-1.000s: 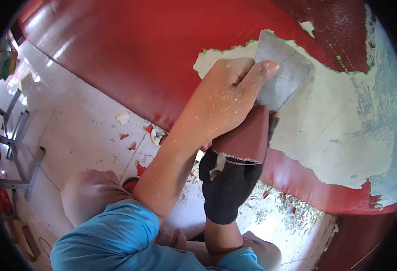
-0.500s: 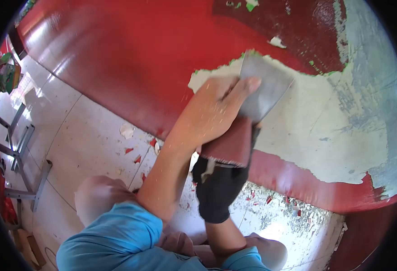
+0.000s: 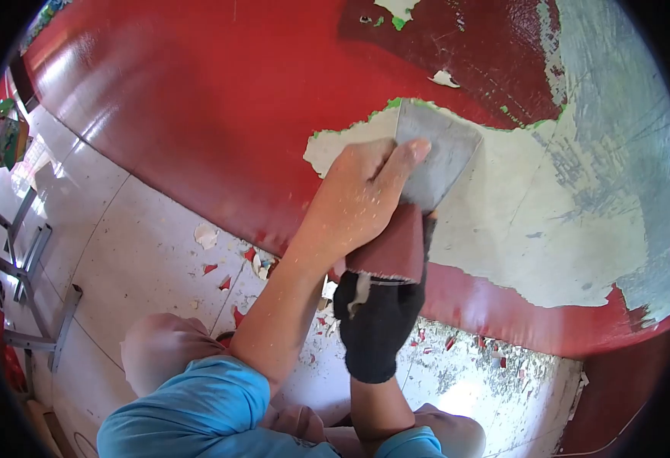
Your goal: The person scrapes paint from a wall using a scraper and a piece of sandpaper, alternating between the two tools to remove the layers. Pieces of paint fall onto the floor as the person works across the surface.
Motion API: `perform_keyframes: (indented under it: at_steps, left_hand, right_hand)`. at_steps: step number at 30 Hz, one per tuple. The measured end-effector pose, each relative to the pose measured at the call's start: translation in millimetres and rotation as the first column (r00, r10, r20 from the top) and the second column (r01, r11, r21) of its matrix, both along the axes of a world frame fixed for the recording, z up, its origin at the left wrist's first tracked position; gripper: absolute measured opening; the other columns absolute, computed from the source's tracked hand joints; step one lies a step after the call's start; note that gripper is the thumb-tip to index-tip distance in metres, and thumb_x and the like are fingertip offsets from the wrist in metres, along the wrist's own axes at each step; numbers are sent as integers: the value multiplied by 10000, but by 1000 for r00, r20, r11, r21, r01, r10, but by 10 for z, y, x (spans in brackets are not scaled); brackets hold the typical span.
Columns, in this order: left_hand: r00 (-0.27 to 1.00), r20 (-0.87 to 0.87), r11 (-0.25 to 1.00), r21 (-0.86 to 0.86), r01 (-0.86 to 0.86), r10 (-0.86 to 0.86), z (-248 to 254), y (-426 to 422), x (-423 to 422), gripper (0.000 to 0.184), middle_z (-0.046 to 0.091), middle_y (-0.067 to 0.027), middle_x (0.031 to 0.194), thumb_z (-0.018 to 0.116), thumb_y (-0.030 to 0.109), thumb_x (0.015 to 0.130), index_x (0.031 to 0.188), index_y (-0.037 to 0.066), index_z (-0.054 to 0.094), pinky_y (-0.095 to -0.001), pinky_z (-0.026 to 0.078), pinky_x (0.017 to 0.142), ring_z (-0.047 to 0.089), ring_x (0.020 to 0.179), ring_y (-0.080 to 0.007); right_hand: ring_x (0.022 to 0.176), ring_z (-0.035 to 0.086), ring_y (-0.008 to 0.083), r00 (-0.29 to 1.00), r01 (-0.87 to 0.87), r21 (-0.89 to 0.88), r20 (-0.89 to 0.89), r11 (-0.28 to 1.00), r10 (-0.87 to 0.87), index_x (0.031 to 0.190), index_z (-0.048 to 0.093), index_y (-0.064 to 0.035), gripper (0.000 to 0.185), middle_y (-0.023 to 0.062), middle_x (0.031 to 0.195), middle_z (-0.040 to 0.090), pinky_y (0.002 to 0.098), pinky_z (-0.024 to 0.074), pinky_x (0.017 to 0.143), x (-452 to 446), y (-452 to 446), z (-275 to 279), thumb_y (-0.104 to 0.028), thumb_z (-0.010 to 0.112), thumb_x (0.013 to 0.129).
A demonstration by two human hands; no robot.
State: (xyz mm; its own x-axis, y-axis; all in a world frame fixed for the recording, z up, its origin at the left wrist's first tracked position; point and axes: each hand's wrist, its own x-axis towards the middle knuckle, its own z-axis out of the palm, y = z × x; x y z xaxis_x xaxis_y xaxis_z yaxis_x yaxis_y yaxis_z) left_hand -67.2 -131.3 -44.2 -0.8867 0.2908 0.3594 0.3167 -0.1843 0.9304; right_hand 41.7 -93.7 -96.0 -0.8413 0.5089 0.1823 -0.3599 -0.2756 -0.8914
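Note:
My bare left hand (image 3: 362, 187) is closed on a flat grey metal scraper blade (image 3: 442, 156), its thumb pressed on the face. The blade's far corner touches the ragged edge between red paint (image 3: 236, 99) and a pale bared patch (image 3: 533, 221). In a black glove, my right hand (image 3: 381, 324) grips the scraper from below. A reddish-brown sheet (image 3: 392, 248) lies over the gloved fingers, and the scraper's handle is mostly hidden. Green flecks run along the paint edge.
Red and pale paint chips (image 3: 224, 282) lie on the tiled floor (image 3: 144, 244). A grey metal frame (image 3: 64, 328) stands at the left. Dark red paint (image 3: 472, 53) and a loose pale flake (image 3: 444, 79) are on the wall above the blade.
The view has shifted, and the wall's patches appear further left and lower. Both hands and the blade have moved slightly left along the paint edge. Both hands keep their hold.

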Motion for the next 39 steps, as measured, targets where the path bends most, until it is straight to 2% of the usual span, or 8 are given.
perform_keyframes:
  at_steps: [10,13,17,20,30,32,38,39]
  left_hand:
    - [995,98,1000,25,2,-4,17,-2,21,478,468,-14,574,497,372,929,675,-33,511,-286,353,488,387,549,-76]
    - [968,240,992,120,43,-71,93,15,193,482,475,-8,579,497,372,928,684,-43,520,-285,349,488,376,544,-81]
    - [1000,-10,1000,14,-24,24,70,52,29,494,452,-37,552,504,384,919,684,-50,521,-299,335,478,356,534,-94]
    - [962,238,976,202,82,-130,48,61,112,511,393,-73,540,514,403,907,659,-43,487,-315,325,479,339,533,-110]
    - [993,84,997,6,-78,77,-86,59,72,510,316,-70,543,508,390,910,638,-35,435,-339,321,499,323,548,-121]
    - [995,45,996,-38,-86,88,17,79,53,511,302,-84,542,506,383,912,639,-41,422,-348,319,498,323,548,-125]
    - [944,-253,976,-3,-219,211,337,147,76,473,323,-161,565,499,350,913,698,-69,460,-368,326,508,322,546,-160]
    - [967,-181,976,-91,-198,180,185,114,106,468,327,-168,567,503,350,910,701,-67,469,-362,327,507,327,542,-162]
  right_hand:
    - [504,484,69,997,74,304,-5,950,-76,1351,347,-9,501,64,811,591,206,367,411,-14,105,-74,-192,510,914]
    - [496,489,72,891,442,857,-384,267,-244,1371,325,-7,515,64,828,605,202,373,408,-91,166,-268,-157,498,909]
    - [523,493,64,987,-95,-43,123,995,100,1355,350,-8,493,80,899,617,212,389,430,23,127,65,-150,496,906]
    - [514,490,62,901,423,869,-374,255,-218,1381,322,-28,508,77,889,612,204,376,415,-102,216,-200,-130,478,909]
    - [558,500,49,946,283,761,-118,584,-303,1253,466,4,397,36,859,603,202,380,453,-38,93,-350,-164,529,899]
    - [731,541,308,979,44,-77,203,996,-28,822,554,-23,65,150,811,588,384,423,648,12,61,-131,-47,572,765]
    - [939,517,416,951,241,822,-95,515,-293,1049,557,5,348,206,1038,568,481,402,809,1,248,-61,-77,611,715]
    - [986,510,418,978,158,574,19,804,-206,1158,504,19,452,229,1088,551,472,397,833,30,189,-332,-69,589,723]
